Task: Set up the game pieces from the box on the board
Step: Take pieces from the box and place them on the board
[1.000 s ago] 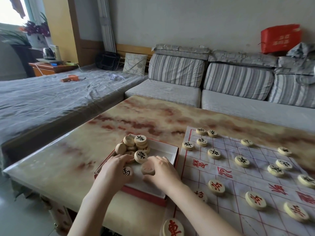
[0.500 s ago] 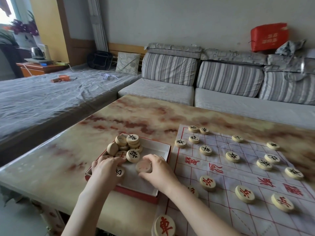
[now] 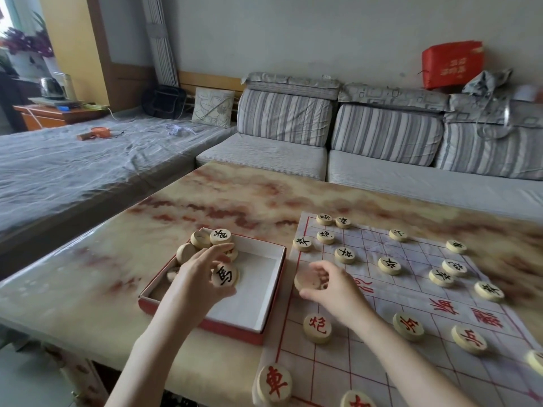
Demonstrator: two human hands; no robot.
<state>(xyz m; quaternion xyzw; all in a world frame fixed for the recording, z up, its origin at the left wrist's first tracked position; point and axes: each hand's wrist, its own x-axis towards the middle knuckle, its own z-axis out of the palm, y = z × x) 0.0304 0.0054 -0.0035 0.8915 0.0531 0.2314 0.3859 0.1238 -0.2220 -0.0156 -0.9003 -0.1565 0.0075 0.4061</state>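
1. We see the left hand (image 3: 202, 277) above the shallow, red-rimmed cardboard box (image 3: 205, 323). Its thumb and fingers pinch a round wooden piece (image 3: 224, 275) bearing a black character.
2. More pale heaped discs (image 3: 220, 237) fill the box's far left corner.
3. The right hand (image 3: 338, 292) hovers over the left edge of the creased, red-gridded board (image 3: 382, 362), fingers curled round a blurred blank-faced disc (image 3: 307, 279).
4. Black-marked discs (image 3: 389, 265) sit far on the board, red-marked discs (image 3: 317, 329) near.
5. Box and board rest on a glossy marbled table (image 3: 88, 274).
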